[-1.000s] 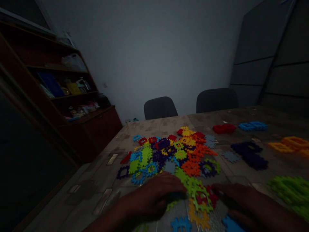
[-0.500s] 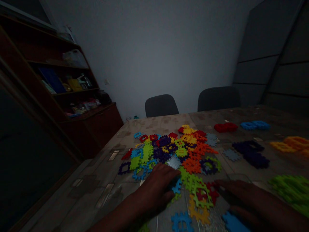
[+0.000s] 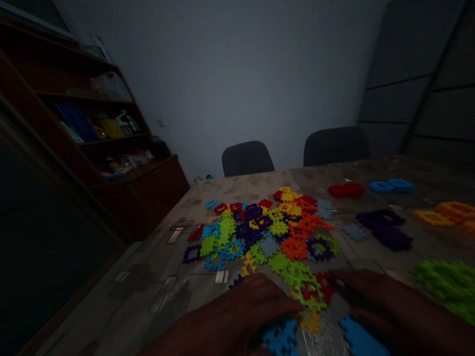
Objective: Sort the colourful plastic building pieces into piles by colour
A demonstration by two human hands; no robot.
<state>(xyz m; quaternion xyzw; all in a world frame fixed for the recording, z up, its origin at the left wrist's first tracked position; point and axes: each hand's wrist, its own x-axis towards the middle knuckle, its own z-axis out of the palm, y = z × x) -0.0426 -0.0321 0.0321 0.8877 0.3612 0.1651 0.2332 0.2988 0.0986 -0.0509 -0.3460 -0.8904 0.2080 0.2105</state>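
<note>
"Firstly, the left hand [image 3: 256, 299]?"
"Left hand, one: palm down at the near edge of the mixed pile [image 3: 243, 231], over a blue toothed piece [image 3: 282, 338]. Fingers close together, bent downward; whether they pinch it, cannot tell. The low, bent pose seems suited to flat pieces."

"Right hand [image 3: 382, 296]?"
"Right hand, one: reaching in from the near right, fingers extended, tips beside a red piece [image 3: 324, 288]. Touching or just short of it, cannot tell. A second blue piece [image 3: 361, 338] lies at its underside, partly hidden; grip on it, likewise unclear."

"Between the hands?"
"Light-green pieces [image 3: 293, 272], overlapping; a yellow piece [image 3: 311, 321], near side. Probably central so that either hand can reach them."

"And at right?"
"Single-colour groups, set apart on the tabletop [image 3: 148, 282]: red group [image 3: 346, 190] and light-blue group [image 3: 392, 186], far; dark purple group [image 3: 384, 230] and orange group [image 3: 451, 215], middle; green group [image 3: 447, 284], near. Spaced, presumably, so that colours do not mingle."

"Grey?"
"One loose grey piece [image 3: 354, 231], between pile and purple; reason for its position, not evident."
</note>
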